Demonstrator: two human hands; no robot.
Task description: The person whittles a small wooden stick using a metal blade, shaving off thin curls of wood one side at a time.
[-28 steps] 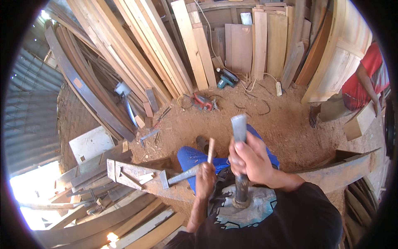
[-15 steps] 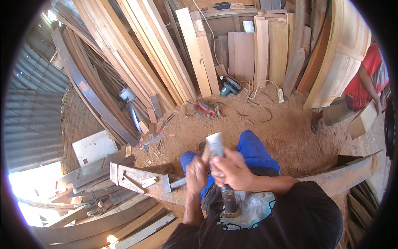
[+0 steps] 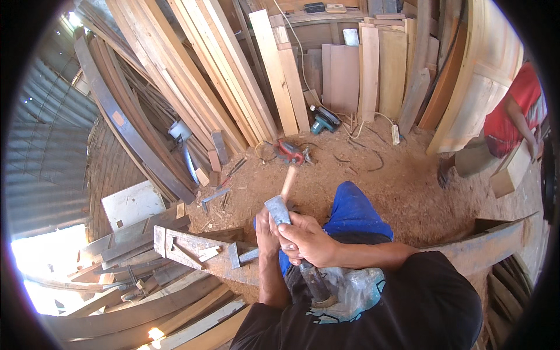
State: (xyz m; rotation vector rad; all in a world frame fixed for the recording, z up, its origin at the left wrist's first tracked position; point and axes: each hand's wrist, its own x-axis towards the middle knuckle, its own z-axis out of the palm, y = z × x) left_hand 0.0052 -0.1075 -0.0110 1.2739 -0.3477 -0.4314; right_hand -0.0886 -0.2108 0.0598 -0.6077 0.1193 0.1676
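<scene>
My right hand is wrapped round a large chisel. Its broad grey blade points up and away from me, and the dark ringed handle end lies against my shirt. My left hand is closed on a slim wooden stick, whose pale, slightly blurred end sticks out beyond the blade. Both fists meet in front of my lap, and the stick crosses behind the chisel blade. Just left of my left wrist, a grey metal T-shaped tool lies on a worn plank.
Ahead on the shavings-strewn ground lie a red power tool, a teal power tool and a white socket block. Long boards lean at the back. On the right, a person in red holds a wooden block.
The chisel blade has tilted down and to the left. The wooden stick now reaches farther out past it. My right hand has shifted slightly left, nearer my left hand.
</scene>
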